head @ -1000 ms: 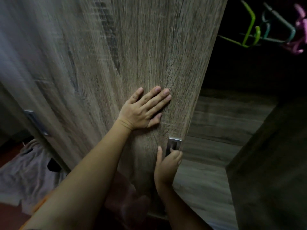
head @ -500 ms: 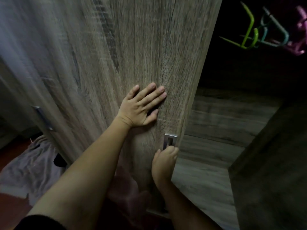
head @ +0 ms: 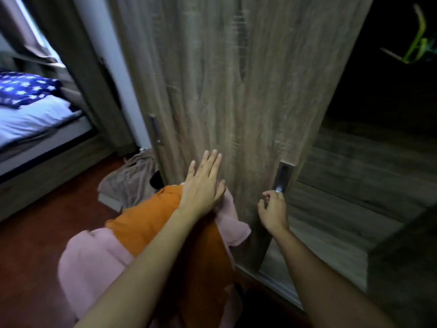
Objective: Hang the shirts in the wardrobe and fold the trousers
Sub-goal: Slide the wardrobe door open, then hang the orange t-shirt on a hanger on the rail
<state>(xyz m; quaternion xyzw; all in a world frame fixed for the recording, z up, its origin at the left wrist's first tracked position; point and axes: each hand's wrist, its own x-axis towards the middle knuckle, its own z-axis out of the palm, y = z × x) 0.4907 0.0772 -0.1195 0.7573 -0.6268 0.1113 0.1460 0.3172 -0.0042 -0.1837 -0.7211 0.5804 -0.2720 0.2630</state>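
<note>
Door [head: 236,91] slid wider: your left hand [head: 203,185] stayed flat on it, right hand [head: 272,209] dropped below the handle [head: 283,176], loosely curled, empty; wardrobe [head: 354,166] was reachable

Grey-brown wood grain is set against orange, pink and starred blue.
The wardrobe door [head: 236,91] is streaked in grey-brown grain, with a silver handle [head: 282,177] at 3 o'clock. An orange garment [head: 153,221] and a pink garment [head: 94,261] are seen at 7 o'clock, a taupe cloth [head: 127,178] at 9 o'clock on the red-brown floor [head: 35,233], a blue pillow [head: 23,88] patterned with white stars at 10 o'clock, and a lime-green hanger [head: 416,43] at 2 o'clock.
</note>
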